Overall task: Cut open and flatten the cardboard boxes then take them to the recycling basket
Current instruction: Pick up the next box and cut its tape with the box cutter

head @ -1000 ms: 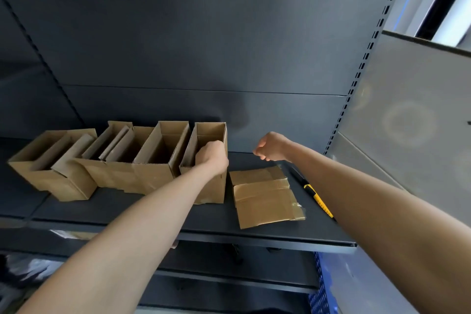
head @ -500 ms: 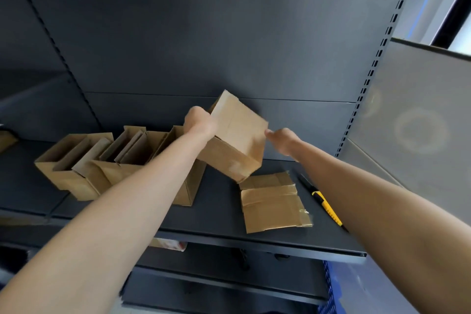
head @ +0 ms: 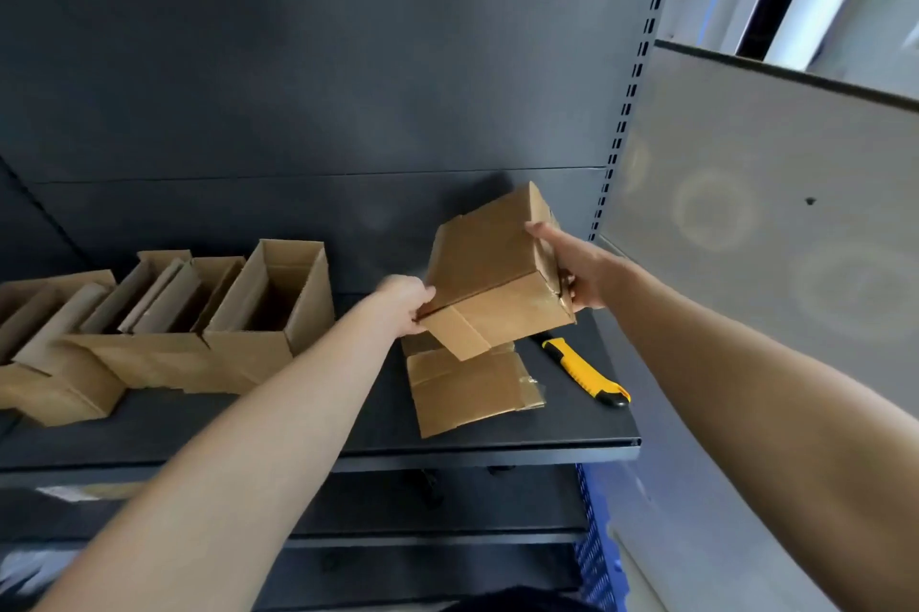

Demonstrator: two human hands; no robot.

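well, the box (head: 490,271) is up in the air, held off the shelf (head: 348,455) between both hands and tilted, its right end higher than its left. it hangs over the far part of the flat box (head: 472,387), apart from it, and its closed brown faces are turned toward the camera with a flap seam along the lower front.

the left hand (head: 404,303) grips the box's lower left edge, fingers curled round the corner and knuckles showing. the right hand (head: 572,271) clasps the taped right end: one digit lies straight along the top edge, and the others bend against the lower part of that end. how far they reach behind the box, i cannot tell.

the flat box lies on the shelf near its front lip, with clear tape sticking out at its right side. just right of it lies a knife (head: 584,375), yellow with black ends, pointing toward the back and close to the shelf's right edge, touching neither hand.

to the left a row of open boxes (head: 268,313) stands on the shelf, side by side and touching, their flaps up; the leftmost ones run out of view. behind everything is the dark back panel (head: 323,64), and at right a grey side panel (head: 771,223). below the shelf's right corner a blue crate (head: 594,557) shows in part.
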